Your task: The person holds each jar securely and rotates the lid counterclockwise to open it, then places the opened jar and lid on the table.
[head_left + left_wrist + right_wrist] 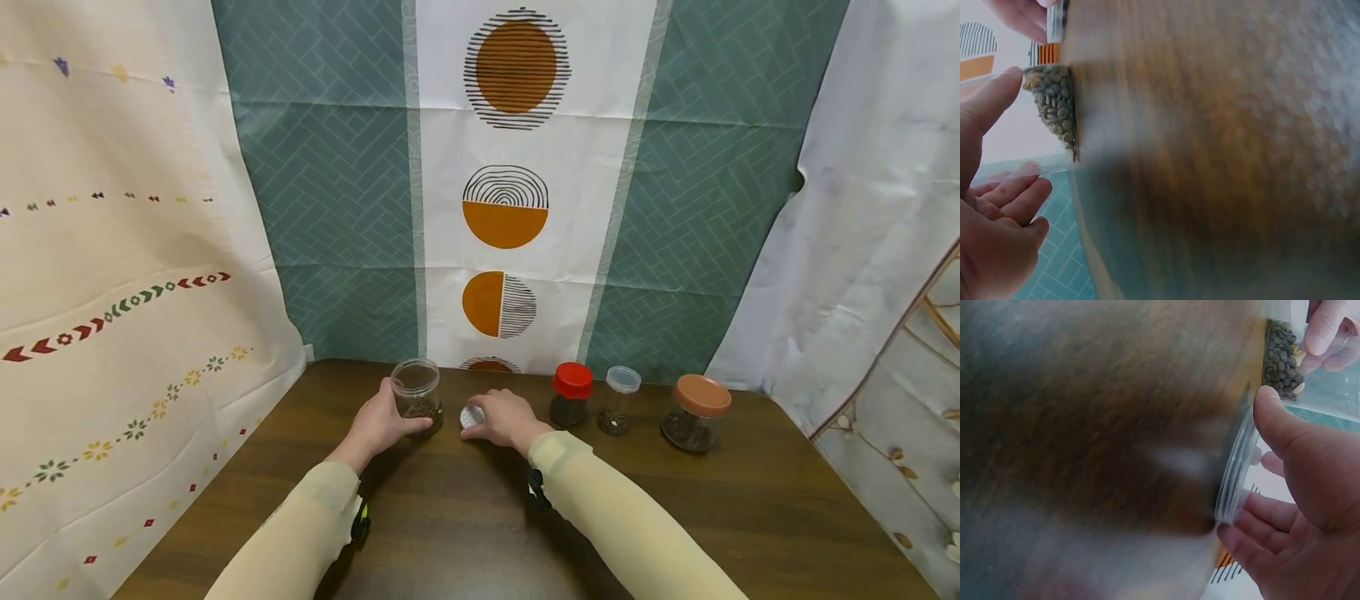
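My left hand (381,421) is curled round a clear, lidless jar (417,380) standing upright on the table. Inside, small brown bean-like pieces (1057,103) lie in a sloping heap, with a few paler bits (1299,388) among them. To the right of the jar, my right hand (506,417) grips a round clear lid (470,416) by its rim. In the right wrist view, the thumb and fingers hold opposite edges of this lid (1236,469), which is flat at the tabletop.
Right of my hands stand a red-lidded jar (572,392), a slim jar with a clear lid (618,400), and a wide jar with an orange-brown lid (697,408), all with dark contents. The brown wooden table (465,517) meets a patterned cloth (345,208) behind.
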`<state>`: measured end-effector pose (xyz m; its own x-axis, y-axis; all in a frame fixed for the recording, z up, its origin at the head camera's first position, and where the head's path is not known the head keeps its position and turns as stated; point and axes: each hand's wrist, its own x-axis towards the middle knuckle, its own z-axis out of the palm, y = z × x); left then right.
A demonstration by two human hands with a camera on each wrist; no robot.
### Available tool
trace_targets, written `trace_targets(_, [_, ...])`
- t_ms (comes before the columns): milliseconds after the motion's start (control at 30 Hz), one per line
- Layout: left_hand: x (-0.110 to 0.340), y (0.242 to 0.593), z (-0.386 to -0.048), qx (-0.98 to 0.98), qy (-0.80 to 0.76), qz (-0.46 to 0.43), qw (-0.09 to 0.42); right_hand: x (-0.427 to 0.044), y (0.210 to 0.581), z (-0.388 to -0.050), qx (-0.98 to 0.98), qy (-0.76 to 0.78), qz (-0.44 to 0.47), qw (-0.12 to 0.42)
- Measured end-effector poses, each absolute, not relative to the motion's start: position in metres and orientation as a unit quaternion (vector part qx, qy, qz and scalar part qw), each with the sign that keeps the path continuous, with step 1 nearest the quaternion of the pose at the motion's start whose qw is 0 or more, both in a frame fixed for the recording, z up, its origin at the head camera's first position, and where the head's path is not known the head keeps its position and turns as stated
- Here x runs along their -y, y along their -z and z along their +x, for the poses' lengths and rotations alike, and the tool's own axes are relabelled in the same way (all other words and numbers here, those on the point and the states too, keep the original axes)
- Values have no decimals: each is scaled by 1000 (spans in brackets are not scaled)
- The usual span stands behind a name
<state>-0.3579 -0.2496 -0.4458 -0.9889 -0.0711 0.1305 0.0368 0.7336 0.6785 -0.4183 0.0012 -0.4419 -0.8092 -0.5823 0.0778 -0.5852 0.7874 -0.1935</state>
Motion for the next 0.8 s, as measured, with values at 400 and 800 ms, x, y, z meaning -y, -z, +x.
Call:
trace_targets(400, [250,448,-360,927,368,11,74,-1,449,-420,946,-99,307,20])
trace_targets(800, [251,451,-362,929,362,9,74,-1,451,-418,945,-88,314,33])
